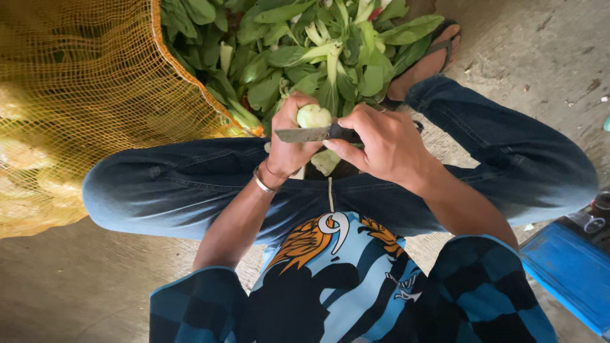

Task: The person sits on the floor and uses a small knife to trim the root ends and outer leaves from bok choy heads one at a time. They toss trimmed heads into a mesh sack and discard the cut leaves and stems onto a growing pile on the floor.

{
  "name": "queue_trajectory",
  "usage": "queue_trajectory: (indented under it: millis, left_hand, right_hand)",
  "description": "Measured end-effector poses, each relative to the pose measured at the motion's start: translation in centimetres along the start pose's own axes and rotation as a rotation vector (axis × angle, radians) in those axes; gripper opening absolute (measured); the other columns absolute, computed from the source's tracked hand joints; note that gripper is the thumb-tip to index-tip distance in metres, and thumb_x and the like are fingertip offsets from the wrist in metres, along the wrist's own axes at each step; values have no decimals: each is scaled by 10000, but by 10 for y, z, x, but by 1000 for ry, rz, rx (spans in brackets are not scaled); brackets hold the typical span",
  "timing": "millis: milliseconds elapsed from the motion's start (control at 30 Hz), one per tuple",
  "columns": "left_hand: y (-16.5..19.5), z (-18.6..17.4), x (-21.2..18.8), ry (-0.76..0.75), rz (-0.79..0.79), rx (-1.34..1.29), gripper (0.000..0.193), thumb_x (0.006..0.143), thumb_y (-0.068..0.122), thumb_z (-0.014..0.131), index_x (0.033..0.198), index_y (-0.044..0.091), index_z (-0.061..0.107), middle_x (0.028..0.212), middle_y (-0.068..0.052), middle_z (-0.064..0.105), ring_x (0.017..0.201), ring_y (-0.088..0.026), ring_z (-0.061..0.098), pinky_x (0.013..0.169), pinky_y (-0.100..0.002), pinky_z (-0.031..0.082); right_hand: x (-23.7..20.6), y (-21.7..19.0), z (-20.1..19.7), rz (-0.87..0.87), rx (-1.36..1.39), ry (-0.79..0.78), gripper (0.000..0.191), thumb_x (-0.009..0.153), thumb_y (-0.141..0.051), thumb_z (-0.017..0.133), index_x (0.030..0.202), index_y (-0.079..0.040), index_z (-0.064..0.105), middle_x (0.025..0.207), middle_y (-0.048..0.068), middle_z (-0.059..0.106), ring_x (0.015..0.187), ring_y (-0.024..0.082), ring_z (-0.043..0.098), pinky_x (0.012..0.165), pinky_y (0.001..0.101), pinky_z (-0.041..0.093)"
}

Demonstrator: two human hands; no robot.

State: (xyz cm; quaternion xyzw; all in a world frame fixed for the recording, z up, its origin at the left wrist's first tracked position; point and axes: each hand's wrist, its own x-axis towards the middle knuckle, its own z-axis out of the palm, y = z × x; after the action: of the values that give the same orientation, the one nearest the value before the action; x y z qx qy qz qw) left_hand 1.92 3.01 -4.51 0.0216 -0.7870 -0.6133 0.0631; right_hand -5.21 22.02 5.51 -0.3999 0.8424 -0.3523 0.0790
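From the head camera, looking down past a blue patterned shirt and bent knees in dark jeans, the left hand [287, 141] is closed around the pale green, rounded base of a leafy vegetable stalk [314, 115], held up over the lap between the knees — apparently so that its cut end faces the blade. The right hand [381, 145] grips the dark handle of a small flat-bladed knife [304, 134], fingers wrapped and wrist bent inward, the blade lying across the stalk just below its base. Beyond the hands lies a heap of loose green leafy vegetables [286, 51] on the concrete floor — beside a yellow mesh sack [95, 82].
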Motion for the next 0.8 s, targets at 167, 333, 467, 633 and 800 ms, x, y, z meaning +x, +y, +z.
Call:
queue_trajectory:
  millis: [167, 333, 467, 633, 800]
  left_hand:
    - [2, -9, 1, 13, 125, 120, 476, 802, 106, 911, 1103, 72, 543, 1045, -120, 633, 944, -329, 618, 854, -411, 489]
    - [2, -14, 1, -26, 190, 109, 462, 802, 119, 890, 1113, 76, 550, 1034, -112, 627, 965, -328, 623, 878, -432, 481]
    - [0, -14, -3, -23, 173, 128, 479, 803, 133, 912, 1097, 89, 538, 1052, -105, 631, 980, -328, 624, 889, -440, 471]
    - [-1, -15, -3, -39, 238, 103, 507, 750, 107, 909, 1101, 82, 544, 1054, -110, 634, 952, -315, 623, 867, -426, 470]
    - [3, -17, 1, -18, 211, 105, 554, 720, 127, 935, 1088, 87, 523, 1034, -105, 633, 945, -322, 616, 867, -428, 467]
  right_hand:
    - [2, -4, -5, 4, -29, -26, 371, 939, -309, 824, 1000, -24, 594, 830, 105, 645, 670, 288, 678, 575, 397, 529]
    - [2, -3, -8, -16, -14, -55, 340, 942, -290, 817, 986, -28, 605, 786, 99, 612, 631, 278, 659, 550, 393, 512]
    - [2, -5, -9, 9, 55, -25, 330, 957, -292, 804, 984, -26, 611, 790, 99, 619, 638, 270, 663, 564, 377, 524]
    - [6, -2, -14, -2, 88, -57, 297, 954, -276, 802, 981, -35, 632, 775, 103, 635, 642, 263, 674, 571, 379, 527]
    - [6, 5, -21, 72, 124, -39, 318, 955, -275, 817, 1009, -26, 627, 804, 92, 642, 662, 231, 689, 577, 353, 538]
